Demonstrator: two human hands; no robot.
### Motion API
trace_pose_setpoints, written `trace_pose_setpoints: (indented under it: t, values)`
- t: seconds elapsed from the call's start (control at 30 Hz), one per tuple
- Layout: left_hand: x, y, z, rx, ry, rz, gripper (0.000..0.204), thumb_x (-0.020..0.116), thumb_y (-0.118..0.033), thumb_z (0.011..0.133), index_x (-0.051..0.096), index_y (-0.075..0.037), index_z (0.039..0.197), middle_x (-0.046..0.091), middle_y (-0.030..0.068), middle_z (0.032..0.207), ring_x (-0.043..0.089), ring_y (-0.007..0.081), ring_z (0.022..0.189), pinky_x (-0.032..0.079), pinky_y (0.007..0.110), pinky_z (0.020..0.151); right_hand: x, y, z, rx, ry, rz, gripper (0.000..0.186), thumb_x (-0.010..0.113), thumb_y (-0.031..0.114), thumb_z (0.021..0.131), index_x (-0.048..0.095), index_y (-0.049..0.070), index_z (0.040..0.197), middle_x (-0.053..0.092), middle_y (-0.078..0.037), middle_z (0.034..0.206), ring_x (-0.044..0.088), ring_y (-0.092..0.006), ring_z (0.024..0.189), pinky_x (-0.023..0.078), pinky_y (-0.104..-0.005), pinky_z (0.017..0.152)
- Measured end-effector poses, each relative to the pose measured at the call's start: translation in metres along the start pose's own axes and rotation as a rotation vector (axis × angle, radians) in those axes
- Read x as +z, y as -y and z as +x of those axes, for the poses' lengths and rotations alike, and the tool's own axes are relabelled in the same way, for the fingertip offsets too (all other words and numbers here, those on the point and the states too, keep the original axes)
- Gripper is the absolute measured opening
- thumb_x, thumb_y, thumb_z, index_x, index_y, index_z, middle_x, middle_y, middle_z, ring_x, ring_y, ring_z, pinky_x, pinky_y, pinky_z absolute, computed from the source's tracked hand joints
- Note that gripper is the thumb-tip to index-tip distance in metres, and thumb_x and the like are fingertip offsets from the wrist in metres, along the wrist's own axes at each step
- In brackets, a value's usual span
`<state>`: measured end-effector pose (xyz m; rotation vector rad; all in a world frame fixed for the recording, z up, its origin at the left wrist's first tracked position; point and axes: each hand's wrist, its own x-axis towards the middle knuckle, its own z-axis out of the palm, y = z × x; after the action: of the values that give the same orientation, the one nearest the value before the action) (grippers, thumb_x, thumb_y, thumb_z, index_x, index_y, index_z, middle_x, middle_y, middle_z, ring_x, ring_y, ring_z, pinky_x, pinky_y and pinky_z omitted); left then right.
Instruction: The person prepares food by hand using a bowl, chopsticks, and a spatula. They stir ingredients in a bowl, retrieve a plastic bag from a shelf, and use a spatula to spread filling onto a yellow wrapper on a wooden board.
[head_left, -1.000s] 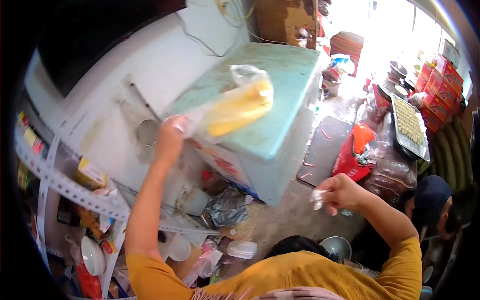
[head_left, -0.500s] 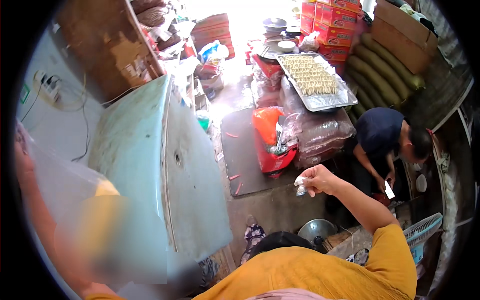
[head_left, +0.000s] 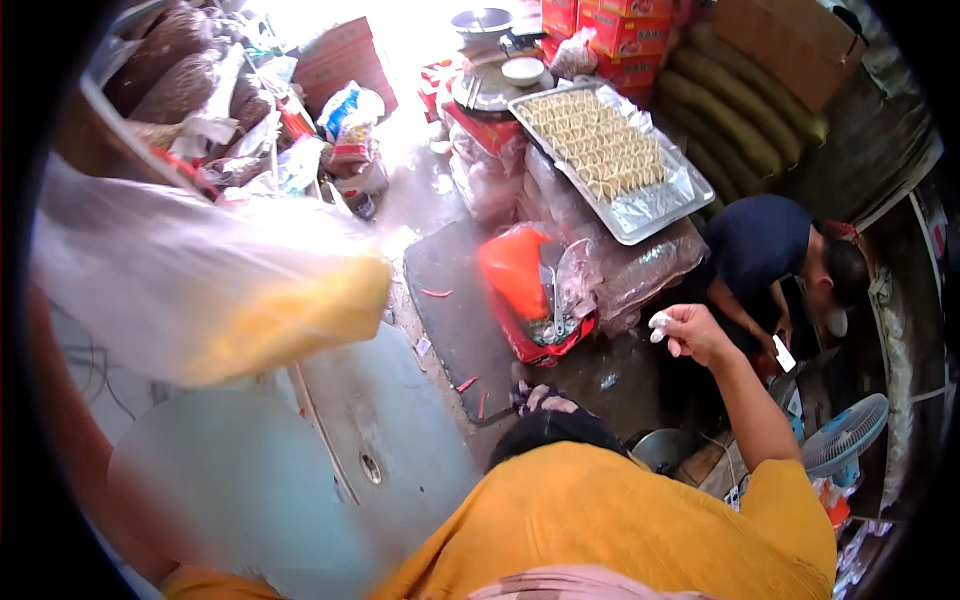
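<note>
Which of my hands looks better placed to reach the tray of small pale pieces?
Probably the right hand: it is raised, nearer to the tray. The left forearm is at the far left, beside the plastic bag; its hand cannot be seen.

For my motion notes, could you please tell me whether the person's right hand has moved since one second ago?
Yes, the right hand has shifted rightward in view: from below the red bag to its right.

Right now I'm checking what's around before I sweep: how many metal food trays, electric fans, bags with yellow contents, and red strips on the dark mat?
Metal food tray: 1
Electric fan: 1
Translucent bag with yellow contents: 1
Red strips on the dark mat: 3
Total: 6
</note>
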<state>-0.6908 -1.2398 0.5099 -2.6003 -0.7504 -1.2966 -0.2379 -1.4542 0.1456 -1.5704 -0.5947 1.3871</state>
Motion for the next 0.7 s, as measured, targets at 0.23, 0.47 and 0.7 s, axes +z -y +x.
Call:
trace_pose_setpoints:
  t: [0.23,0.47,0.7]
  values:
    - [0.281,0.038,0.007,0.16,0.66,-0.665,0.012,0.057,-0.003,0.078,0.059,-0.003,0.089,0.061,0.012,0.08,0.061,0.0285,0.075,0.048,0.036,0.066,-0.039,0.023,0.095,0.059,-0.174,0.159,0.015,0.056,0.009,0.091,0.062,-0.003,0.095,0.066,-0.009,0.077,0.051,-0.006,0.043,0.03,-0.0177,0.036]
    - [0.517,0.089,-0.047,-0.17,0.882,-1.108,0.028,0.048,0.01,0.078,0.062,0.001,0.101,0.065,0.0161,0.091,0.063,0.0235,0.083,0.049,0.031,0.075,-0.032,0.071,0.173,0.13,-0.28,0.156,0.014,0.056,0.008,0.09,0.061,-0.004,0.096,0.064,-0.007,0.077,0.05,-0.0055,0.043,0.028,-0.0176,0.035]
    - [0.67,0.143,-0.123,0.344,1.236,-0.922,0.011,0.059,-0.008,0.073,0.06,-0.004,0.083,0.061,0.014,0.081,0.06,0.033,0.08,0.049,0.042,0.074,-0.006,0.142,0.305,0.08,-0.327,0.187,0.015,0.061,0.011,0.088,0.064,-0.002,0.096,0.067,-0.007,0.076,0.051,-0.0048,0.043,0.028,-0.0175,0.035]
